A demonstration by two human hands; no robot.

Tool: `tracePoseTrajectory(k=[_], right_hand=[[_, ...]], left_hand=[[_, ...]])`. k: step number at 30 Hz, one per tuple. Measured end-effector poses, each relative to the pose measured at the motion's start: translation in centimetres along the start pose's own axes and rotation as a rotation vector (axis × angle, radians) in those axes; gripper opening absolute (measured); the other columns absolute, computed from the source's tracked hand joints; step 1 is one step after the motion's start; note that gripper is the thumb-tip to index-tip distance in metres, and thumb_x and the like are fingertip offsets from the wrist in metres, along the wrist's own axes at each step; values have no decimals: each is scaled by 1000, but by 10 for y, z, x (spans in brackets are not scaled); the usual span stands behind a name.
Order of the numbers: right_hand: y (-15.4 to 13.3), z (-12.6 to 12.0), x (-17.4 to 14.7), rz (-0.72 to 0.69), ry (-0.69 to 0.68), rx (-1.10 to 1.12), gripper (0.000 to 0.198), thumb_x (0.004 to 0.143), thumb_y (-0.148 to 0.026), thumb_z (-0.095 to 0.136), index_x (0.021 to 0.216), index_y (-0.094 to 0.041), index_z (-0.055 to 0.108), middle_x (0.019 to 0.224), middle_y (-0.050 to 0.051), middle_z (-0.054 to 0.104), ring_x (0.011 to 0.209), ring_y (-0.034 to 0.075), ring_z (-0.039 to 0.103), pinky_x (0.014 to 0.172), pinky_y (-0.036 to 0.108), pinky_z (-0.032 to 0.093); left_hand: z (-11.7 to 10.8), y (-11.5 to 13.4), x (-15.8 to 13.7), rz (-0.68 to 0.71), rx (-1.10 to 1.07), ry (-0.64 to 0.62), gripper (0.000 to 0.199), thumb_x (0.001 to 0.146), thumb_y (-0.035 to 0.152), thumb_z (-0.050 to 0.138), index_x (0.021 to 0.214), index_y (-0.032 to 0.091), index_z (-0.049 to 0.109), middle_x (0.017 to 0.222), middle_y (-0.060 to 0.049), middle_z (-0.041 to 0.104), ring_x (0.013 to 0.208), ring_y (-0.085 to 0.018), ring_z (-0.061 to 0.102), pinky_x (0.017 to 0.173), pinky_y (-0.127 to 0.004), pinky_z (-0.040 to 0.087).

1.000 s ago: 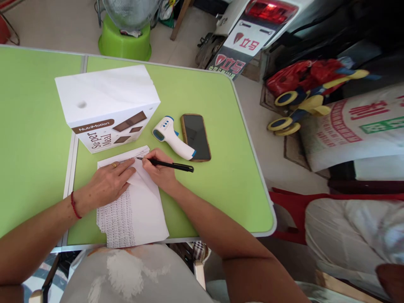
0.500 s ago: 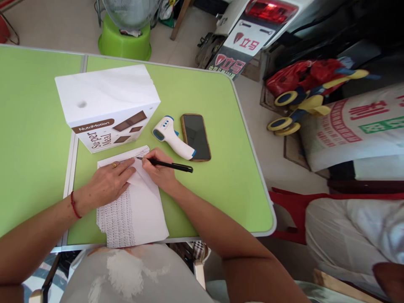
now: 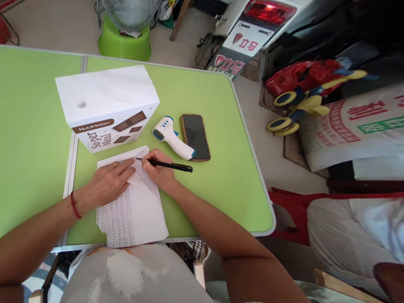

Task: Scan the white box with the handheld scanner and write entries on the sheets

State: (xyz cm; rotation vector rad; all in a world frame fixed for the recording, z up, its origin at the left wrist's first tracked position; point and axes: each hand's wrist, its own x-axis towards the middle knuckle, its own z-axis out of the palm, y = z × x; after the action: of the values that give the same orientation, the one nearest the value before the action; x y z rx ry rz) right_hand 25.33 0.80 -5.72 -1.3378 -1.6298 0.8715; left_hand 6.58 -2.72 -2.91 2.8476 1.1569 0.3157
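Observation:
Several sheets of paper (image 3: 147, 210) lie near the table's front edge, the left part covered with rows of small writing. My left hand (image 3: 110, 181) rests flat on the paper with its fingers stretched out, pressing a folded-over upper part. In my right hand (image 3: 159, 170) is a black pen (image 3: 173, 166), its tip touching the paper just right of my left fingertips. Beyond the hands stands a white box (image 3: 110, 105) printed "NutriMotion". A white and blue infrared thermometer (image 3: 173, 139) and a phone (image 3: 196, 136) in a brown case lie to the upper right.
The green table (image 3: 230, 185) has a metal-edged seam left of the paper. Behind it are a green stool (image 3: 126, 42) bearing a fan and the rear of a scooter (image 3: 240, 40). On the right are a large printed sack (image 3: 356, 126) and a seated person's light-clothed leg (image 3: 344, 235).
My hands, the pen and the paper look nearly unmoved. The seated person's clothed leg at the right has shifted slightly.

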Motion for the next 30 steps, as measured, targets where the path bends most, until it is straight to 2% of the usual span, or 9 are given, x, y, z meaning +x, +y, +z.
tracePoseTrajectory(k=[6, 21, 26, 30], right_hand=[[-2, 0, 0, -10, 29, 5, 11, 71, -23, 52, 61, -22, 48, 55, -5, 50, 54, 11, 45, 53, 25, 39], [0, 0, 0, -14, -2, -3, 11, 71, -23, 52, 61, -22, 46, 55, -5, 50, 54, 10, 45, 54, 25, 40], [0, 0, 0, 6, 75, 45, 10, 71, -23, 52, 61, -22, 49, 57, -5, 53, 55, 11, 47, 54, 26, 42], [-1, 1, 1, -7, 64, 40, 11, 70, -23, 53, 60, -22, 49, 55, -5, 52, 53, 10, 47, 52, 25, 41]], left_hand=[[-1, 0, 1, 3, 3, -6, 24, 87, 14, 52, 110, 11, 56, 134, -14, 52, 98, -27, 64, 82, -42, 55], [-1, 0, 0, 8, 0, 10, 23, 87, 14, 52, 110, 11, 56, 133, -13, 53, 97, -27, 63, 81, -41, 55], [-2, 1, 1, 0, 19, -9, 22, 86, 14, 53, 108, 12, 56, 136, -13, 50, 96, -26, 64, 80, -41, 55], [-4, 0, 1, -3, 17, -21, 21, 87, 14, 52, 107, 12, 56, 135, -13, 51, 96, -26, 64, 78, -41, 55]])
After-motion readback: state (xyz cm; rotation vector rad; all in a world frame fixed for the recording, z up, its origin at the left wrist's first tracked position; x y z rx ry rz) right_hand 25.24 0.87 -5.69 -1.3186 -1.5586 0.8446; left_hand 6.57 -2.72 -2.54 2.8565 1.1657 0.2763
